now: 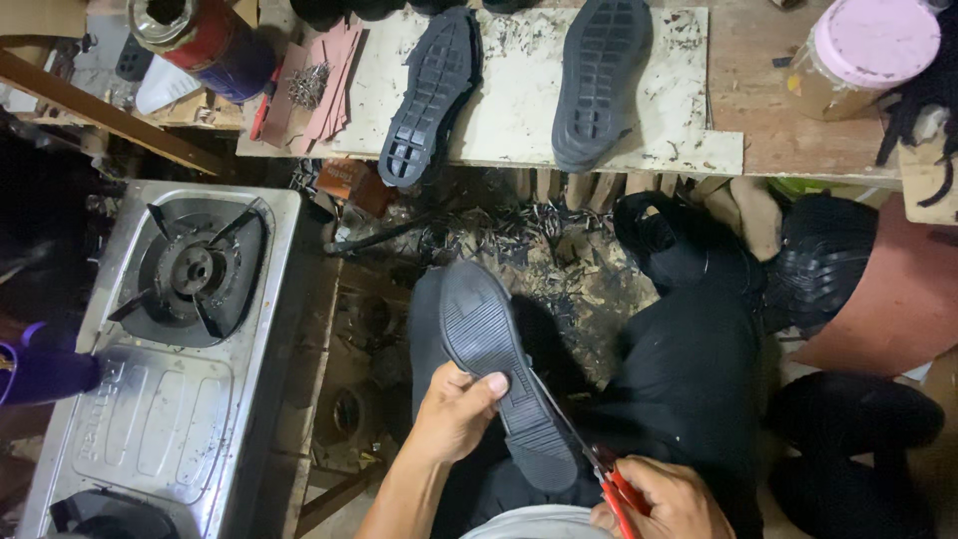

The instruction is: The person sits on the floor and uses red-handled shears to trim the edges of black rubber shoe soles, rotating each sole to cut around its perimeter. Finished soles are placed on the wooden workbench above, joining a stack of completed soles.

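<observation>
The person is sitting low, with the work held over the lap so that both hands meet close to the body. The left hand [454, 409] is gripping a black shoe sole [499, 364] from its left side, the fingers clamped around the edge and the thumb lying across the ribbed tread, which is facing up; held this way, the sole is staying steady while its right rim is left bare. Along that rim the right hand [667, 499] is working red-handled scissors [599, 464], its fingers closed around the handles and the thin blades pointing up beside the sole's edge. Whether the blades are biting into the rubber cannot be told.

Beyond the knees, two more dark soles [431, 95] are lying tread-up on a scuffed pale board [519, 110] on the tabletop [788, 130], well apart from the hands. A pink-lidded jar [863, 55] is standing at the right, a pile of small nails [307, 85] at the left. A steel gas stove [190, 339] is sitting on the person's left, and dark scraps [539, 245] are littering the floor between.
</observation>
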Available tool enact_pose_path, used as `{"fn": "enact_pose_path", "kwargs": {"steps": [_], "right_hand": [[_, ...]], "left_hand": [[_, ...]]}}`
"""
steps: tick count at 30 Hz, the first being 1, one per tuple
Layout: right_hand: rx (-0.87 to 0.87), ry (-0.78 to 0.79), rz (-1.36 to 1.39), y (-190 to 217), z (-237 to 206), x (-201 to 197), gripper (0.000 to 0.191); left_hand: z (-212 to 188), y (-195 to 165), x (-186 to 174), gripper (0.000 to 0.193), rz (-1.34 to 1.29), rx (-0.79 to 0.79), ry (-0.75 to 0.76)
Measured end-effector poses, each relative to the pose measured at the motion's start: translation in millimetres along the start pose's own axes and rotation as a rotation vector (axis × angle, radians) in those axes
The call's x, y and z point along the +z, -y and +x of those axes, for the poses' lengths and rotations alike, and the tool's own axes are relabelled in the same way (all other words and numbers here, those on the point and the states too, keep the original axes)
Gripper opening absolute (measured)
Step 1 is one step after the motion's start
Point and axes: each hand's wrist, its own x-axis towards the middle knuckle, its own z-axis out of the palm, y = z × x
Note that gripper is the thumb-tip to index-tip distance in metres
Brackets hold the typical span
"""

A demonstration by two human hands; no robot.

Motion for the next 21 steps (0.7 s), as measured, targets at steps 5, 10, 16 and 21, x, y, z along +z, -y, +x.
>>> {"fn": "enact_pose_path", "kwargs": {"steps": [5, 10, 16, 21], "right_hand": [[-0.071, -0.006, -0.04, 0.6, 4.8, 8.2, 0.046], [-0.173, -0.018, 0.117, -14.2, 1.7, 25.9, 0.043], [-0.339, -0.116, 0.117, -56.7, 8.0, 44.0, 0.042], [-0.4, -0.076, 0.178, -89.4, 15.6, 46.0, 0.045]], "left_hand": [[-2.9, 12.8, 3.7, 0.03, 0.06, 0.036, 0.047], [-6.2, 8.8, 20.7, 0.034, -0.121, 0.009, 0.044], [-7.7, 3.4, 35.6, 0.033, -0.238, 0.022, 0.052], [-6.8, 8.8, 38.7, 0.034, -0.354, 0.048, 0.003]]}}
